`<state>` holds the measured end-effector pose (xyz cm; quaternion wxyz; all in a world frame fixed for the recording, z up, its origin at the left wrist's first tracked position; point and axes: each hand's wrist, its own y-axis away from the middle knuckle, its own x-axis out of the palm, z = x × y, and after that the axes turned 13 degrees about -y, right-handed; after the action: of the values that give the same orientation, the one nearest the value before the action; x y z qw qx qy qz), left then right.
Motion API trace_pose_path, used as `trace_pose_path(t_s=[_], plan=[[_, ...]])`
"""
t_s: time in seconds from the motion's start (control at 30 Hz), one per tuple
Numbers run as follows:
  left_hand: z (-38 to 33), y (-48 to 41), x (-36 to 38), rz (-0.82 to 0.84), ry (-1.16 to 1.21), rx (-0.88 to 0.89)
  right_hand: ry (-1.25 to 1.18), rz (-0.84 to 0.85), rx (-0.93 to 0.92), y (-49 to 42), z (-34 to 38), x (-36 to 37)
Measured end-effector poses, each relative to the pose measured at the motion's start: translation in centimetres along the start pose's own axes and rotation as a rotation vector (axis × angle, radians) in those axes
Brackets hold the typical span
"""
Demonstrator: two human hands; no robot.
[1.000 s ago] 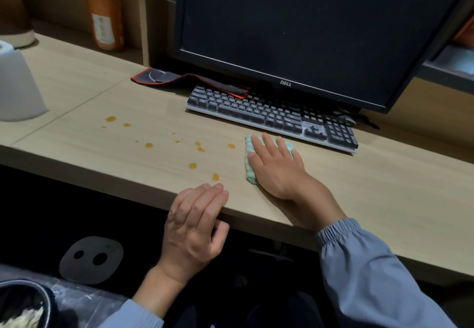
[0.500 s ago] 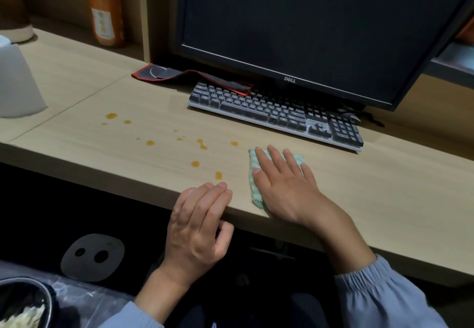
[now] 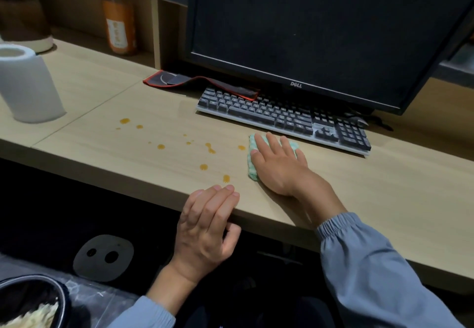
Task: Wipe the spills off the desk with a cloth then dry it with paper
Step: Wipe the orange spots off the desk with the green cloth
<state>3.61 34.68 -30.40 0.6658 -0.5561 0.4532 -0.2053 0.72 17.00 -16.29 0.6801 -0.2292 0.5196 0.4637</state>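
Pressure and direction matter most in the wiping stroke in hand. The right hand (image 3: 279, 168) lies flat, fingers straight and slightly spread, pressing a folded mint-green waffle-textured cloth (image 3: 252, 167) onto the pale wood-grain desk (image 3: 372, 191), just in front of the grey-and-black computer keyboard (image 3: 282, 117). The cloth sits at the right end of the scattered orange liquid droplets (image 3: 203, 166), its left edge just beside the nearest drop. No drop looks wiped yet, so the task seems near its start. The left hand (image 3: 205, 227) holds nothing: its fingers lie together on the front edge of the desk with the thumb tucked below, close to the drop nearest that edge. To do the step well, I judge the cloth should be swept leftwards across the whole trail with the palm flat, so that its full face meets the wood. Overlapping passes would suit better than one thin line, since the drops spread both towards the front edge and out to the far left. The liquid is likely to smear, so gathering drops inward and turning the cloth to a clean face would help. The stroke should avoid the keyboard and not push liquid over the edge. The white paper towel roll (image 3: 28, 86) stands upright at the far left, well apart from both hands, within reach for drying.
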Motion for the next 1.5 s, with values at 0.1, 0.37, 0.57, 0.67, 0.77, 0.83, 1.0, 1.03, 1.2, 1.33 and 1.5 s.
trace_pose_path(t_s=[0.1, 0.37, 0.57, 0.67, 0.77, 0.83, 1.0, 1.03, 1.2, 1.33, 1.5], plan=[[0.1, 0.0, -1.0, 0.073, 0.01, 0.01, 0.021, 0.008, -0.016, 2.4, -0.3, 0.3], [1.6, -1.5, -3.6, 0.088, 0.091, -0.056, 0.043, -0.116, -0.13, 7.2, -0.4, 0.8], [5.0, -1.0, -3.4, 0.088, -0.116, -0.123, -0.009, -0.017, -0.189, 8.2, -1.4, 1.3], [5.7, -0.6, -3.0, 0.154, -0.169, -0.118, -0.002, 0.036, -0.148, 6.6, -1.1, 1.0], [5.8, -0.4, -2.7, 0.157, -0.18, -0.127, 0.022, 0.055, -0.113, 3.8, -0.4, 0.5], [5.9, -0.2, -2.4, 0.141, -0.178, -0.126, 0.031, 0.063, -0.1, 1.8, -0.2, 0.1], [6.4, -0.1, -1.7, 0.096, -0.184, -0.104, 0.032, 0.068, -0.085, -1.8, 0.5, -0.9], [6.6, -0.1, -1.7, 0.088, -0.185, -0.097, 0.031, 0.068, -0.085, -2.0, 0.6, -1.0], [6.8, -0.1, -1.5, 0.067, -0.2, -0.073, 0.032, 0.053, -0.086, -1.1, 0.5, -0.6], [6.7, 0.0, -1.7, 0.072, -0.188, -0.076, 0.022, 0.06, -0.108, 2.7, 0.5, 0.4], [6.7, 0.0, -1.5, 0.067, -0.196, -0.075, 0.032, 0.05, -0.128, 8.8, 0.7, 1.9]])
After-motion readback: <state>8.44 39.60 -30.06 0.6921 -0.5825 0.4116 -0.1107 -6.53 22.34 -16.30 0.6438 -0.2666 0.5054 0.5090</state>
